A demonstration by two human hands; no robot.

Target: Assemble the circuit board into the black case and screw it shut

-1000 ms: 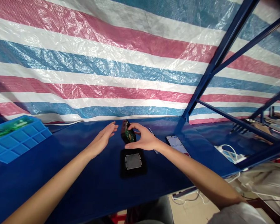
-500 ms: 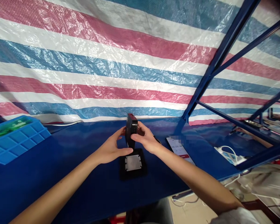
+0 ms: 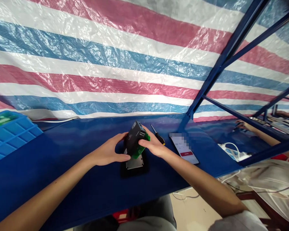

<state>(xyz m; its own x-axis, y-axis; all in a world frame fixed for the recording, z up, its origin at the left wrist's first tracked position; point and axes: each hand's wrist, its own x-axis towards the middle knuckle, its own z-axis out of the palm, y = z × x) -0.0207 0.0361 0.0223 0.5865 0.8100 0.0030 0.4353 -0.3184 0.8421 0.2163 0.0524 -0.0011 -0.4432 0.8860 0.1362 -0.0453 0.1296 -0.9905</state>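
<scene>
Both hands hold a black electronic device casing [image 3: 133, 137] tilted above the table. My left hand [image 3: 108, 151] grips its left side, thumb at the lower edge and fingers at the upper corner. On the other side, my right hand [image 3: 154, 143] is closed on the device, its thumb pressing the edge where a green circuit board [image 3: 139, 152] shows. Under the device lies a black square cover or pad [image 3: 124, 172] with a silver metal plate [image 3: 135, 163] on it, partly hidden. A screwdriver [image 3: 161, 138] with a black and yellow handle rests right of my right hand.
A blue bin [image 3: 12, 138] with green items stands at the left. A phone [image 3: 186, 150] lies on the blue table [image 3: 69, 192] at the right, with a white power strip [image 3: 233, 154] beyond it. Blue metal posts [image 3: 207, 83] rise there. Another person's arm [image 3: 260, 130] reaches in at far right.
The device has turned in my hands, so its broad black face and the green circuit board now show. It now covers part of the metal plate. The view has shifted slightly.
</scene>
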